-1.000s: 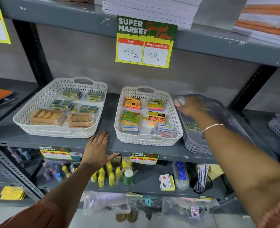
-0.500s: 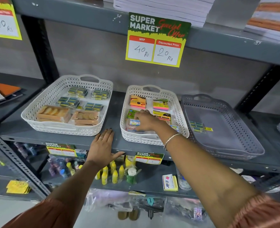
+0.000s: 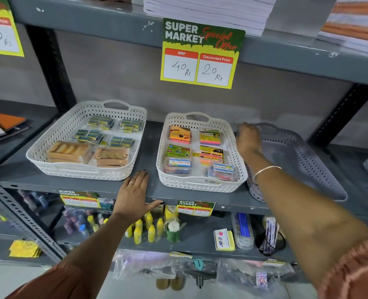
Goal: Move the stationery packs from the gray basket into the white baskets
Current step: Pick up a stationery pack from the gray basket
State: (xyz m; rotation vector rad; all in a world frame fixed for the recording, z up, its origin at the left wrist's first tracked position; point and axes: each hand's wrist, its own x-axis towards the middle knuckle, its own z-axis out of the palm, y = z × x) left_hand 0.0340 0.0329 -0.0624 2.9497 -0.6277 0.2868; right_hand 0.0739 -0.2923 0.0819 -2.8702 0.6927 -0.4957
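The gray basket [image 3: 308, 162] stands at the right of the middle shelf. My right hand [image 3: 248, 138] reaches into its near-left corner, fingers curled downward; my wrist hides whatever lies under it. The middle white basket [image 3: 200, 187] holds coloured sticky-note packs [image 3: 211, 138] and small clear boxes [image 3: 177, 166]. The left white basket [image 3: 49, 166] holds green-blue packs [image 3: 101, 123] and tan packs [image 3: 69, 151]. My left hand [image 3: 133, 195] lies flat and empty on the shelf's front edge between the two white baskets.
A price sign [image 3: 202, 55] hangs from the shelf above, which carries paper stacks [image 3: 211, 11]. The lower shelf holds yellow bottles [image 3: 144, 229], a green roll [image 3: 173, 231] and boxes. A black upright [image 3: 338, 115] stands behind the gray basket.
My right hand has left the middle white basket and swung right into the gray basket. My left hand has stayed on the shelf edge.
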